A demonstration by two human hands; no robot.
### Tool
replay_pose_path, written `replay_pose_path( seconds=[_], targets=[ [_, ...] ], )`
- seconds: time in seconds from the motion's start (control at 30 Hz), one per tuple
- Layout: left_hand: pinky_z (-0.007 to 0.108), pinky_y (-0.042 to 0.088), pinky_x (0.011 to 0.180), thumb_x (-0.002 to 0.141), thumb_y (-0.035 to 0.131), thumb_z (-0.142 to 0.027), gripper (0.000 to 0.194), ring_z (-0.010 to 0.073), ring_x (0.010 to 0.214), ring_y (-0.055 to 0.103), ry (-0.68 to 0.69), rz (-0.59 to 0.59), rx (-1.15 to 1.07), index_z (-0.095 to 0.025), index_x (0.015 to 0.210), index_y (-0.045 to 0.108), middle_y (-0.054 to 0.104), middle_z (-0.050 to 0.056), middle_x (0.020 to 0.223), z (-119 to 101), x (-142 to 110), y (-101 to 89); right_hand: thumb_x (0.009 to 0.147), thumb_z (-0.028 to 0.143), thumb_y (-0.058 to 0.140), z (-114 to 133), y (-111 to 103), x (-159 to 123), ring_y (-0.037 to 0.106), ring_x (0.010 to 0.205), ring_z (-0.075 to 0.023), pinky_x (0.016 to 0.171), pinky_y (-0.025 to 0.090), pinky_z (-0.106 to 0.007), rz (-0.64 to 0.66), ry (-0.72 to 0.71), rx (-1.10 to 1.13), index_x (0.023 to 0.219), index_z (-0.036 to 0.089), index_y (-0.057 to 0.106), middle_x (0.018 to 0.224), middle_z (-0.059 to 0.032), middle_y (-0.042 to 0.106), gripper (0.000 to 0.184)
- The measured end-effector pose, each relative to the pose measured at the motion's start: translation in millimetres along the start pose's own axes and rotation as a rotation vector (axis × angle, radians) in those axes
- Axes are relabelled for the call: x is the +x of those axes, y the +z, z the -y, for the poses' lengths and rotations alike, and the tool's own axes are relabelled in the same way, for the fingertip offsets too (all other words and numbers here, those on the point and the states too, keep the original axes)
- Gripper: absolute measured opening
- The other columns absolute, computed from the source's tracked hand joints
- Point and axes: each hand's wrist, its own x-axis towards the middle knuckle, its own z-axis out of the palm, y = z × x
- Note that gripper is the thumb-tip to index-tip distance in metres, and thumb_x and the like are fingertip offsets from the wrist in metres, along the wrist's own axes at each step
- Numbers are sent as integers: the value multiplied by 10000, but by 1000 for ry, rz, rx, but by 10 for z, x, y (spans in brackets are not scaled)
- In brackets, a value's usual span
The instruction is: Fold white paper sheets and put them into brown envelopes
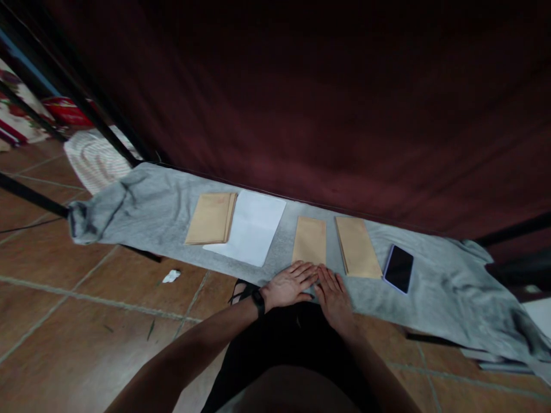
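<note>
A single brown paper envelope (309, 238) lies on the grey cloth in front of me. My left hand (289, 282) rests flat on its near end, fingers stretched out; a dark watch band circles that wrist. Close beside it, almost touching, my right hand (334, 295) also lies flat with its fingertips at the envelope's near right corner. Both hands cover that near end. To the right is a stack of brown envelopes (358, 246). Another stack of envelopes (210, 219) sits at the left, partly over white paper (255, 226).
Right of the envelopes lies a phone (399, 268), screen dark. Grey cloth (148, 201) drapes the long narrow bench, with a dark red curtain (310, 132) hanging behind it. Black metal bars (34, 195) stand at the left. A white scrap (171, 276) lies on the tiled floor.
</note>
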Motion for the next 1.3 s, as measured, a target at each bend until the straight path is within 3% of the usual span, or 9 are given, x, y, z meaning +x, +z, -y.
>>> replay_pose_path(
  seconds=[0.2, 0.4, 0.6, 0.73, 0.93, 1.07, 1.3],
  targets=[
    [419, 178, 1256, 998, 431, -527, 641, 220, 1528, 200, 8, -27, 37, -241, 1552, 285, 282, 68, 1642, 25, -27, 50, 1053, 355, 354, 39, -46, -101, 386, 1447, -252, 1210, 266, -493, -8, -3, -12, 1588, 168, 235, 1569, -100, 402, 580],
    [425, 271, 1230, 1004, 414, -520, 668, 239, 1512, 249, -78, -77, 125, -156, 1548, 280, 329, 134, 1615, 57, -218, 140, 1040, 347, 396, 52, -91, -119, 364, 1459, -243, 1220, 262, -479, -19, 9, -14, 1595, 183, 210, 1589, -87, 366, 608],
    [459, 350, 1191, 1011, 394, -508, 614, 260, 1447, 396, -158, -156, 184, -144, 1505, 375, 449, 155, 1545, 72, -370, 79, 1030, 334, 419, 80, -110, -97, 367, 1456, -240, 1225, 250, -464, -22, 17, -27, 1577, 159, 267, 1585, -86, 378, 593],
    [477, 351, 1192, 1023, 390, -433, 517, 254, 1409, 454, -188, -200, 175, -139, 1440, 472, 545, 148, 1470, 44, -61, 53, 1023, 328, 439, 119, -100, -79, 409, 1429, -236, 1222, 260, -453, -81, 49, -26, 1526, 152, 389, 1549, -92, 442, 536],
    [451, 310, 1214, 1030, 340, -422, 569, 226, 1467, 360, -185, -180, 148, -140, 1524, 358, 437, 129, 1559, 117, 612, 267, 1010, 324, 445, 146, -30, -59, 482, 1371, -251, 1210, 279, -465, -162, 56, -25, 1402, 121, 556, 1432, -117, 581, 455],
    [460, 255, 1227, 1026, 324, -419, 590, 230, 1491, 309, -212, -157, 153, -128, 1539, 325, 388, 140, 1587, 299, 886, 371, 1002, 331, 478, 145, -25, -36, 502, 1350, -248, 1203, 290, -451, -188, 70, -26, 1444, 136, 510, 1421, -105, 594, 484],
    [474, 211, 1234, 1021, 295, -390, 567, 242, 1500, 285, -318, -129, 183, -126, 1516, 382, 377, 125, 1595, 586, 1277, 324, 1007, 311, 478, 169, -85, -29, 481, 1368, -233, 1192, 310, -434, -212, 71, 1, 1491, 160, 441, 1455, -84, 565, 508]
  ],
)
